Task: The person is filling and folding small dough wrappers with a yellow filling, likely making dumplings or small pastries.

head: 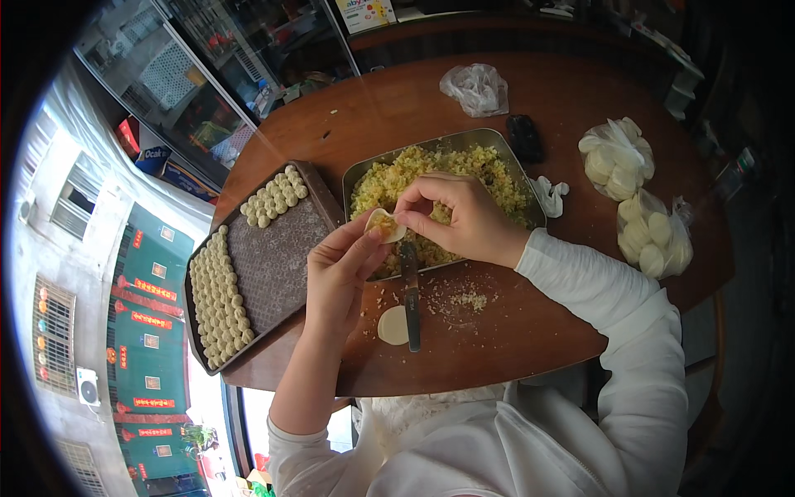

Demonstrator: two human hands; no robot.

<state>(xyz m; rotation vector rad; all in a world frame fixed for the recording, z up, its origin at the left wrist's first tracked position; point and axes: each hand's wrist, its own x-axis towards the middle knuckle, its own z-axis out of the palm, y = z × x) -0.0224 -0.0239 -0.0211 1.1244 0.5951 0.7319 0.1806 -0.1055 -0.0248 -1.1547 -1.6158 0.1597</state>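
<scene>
My left hand (pixel 341 264) holds a round dough wrapper (pixel 386 226) with yellow filling on it, the thumb lying at the filling. The fingertips of my right hand (pixel 456 214) pinch the wrapper's right edge. Under and behind both hands is a metal tray (pixel 538 208) of chopped yellowish filling (pixel 410 168). A flat metal spatula or blunt knife (pixel 412 304) leans from the tray's near rim onto the table, partly over a pile of round wrappers (pixel 391 325). On the left, a dark baking tray (pixel 273 267) bears rows of small pleated dumplings (pixel 217 298).
Two clear plastic bags of round wrappers (pixel 618 158) (pixel 653 239) lie at the table's right. A crumpled plastic bag (pixel 475 90), a black object (pixel 525 138) and a crumpled white tissue (pixel 550 196) lie around the filling tray. Crumbs (pixel 469 301) are scattered near the wooden table's front edge.
</scene>
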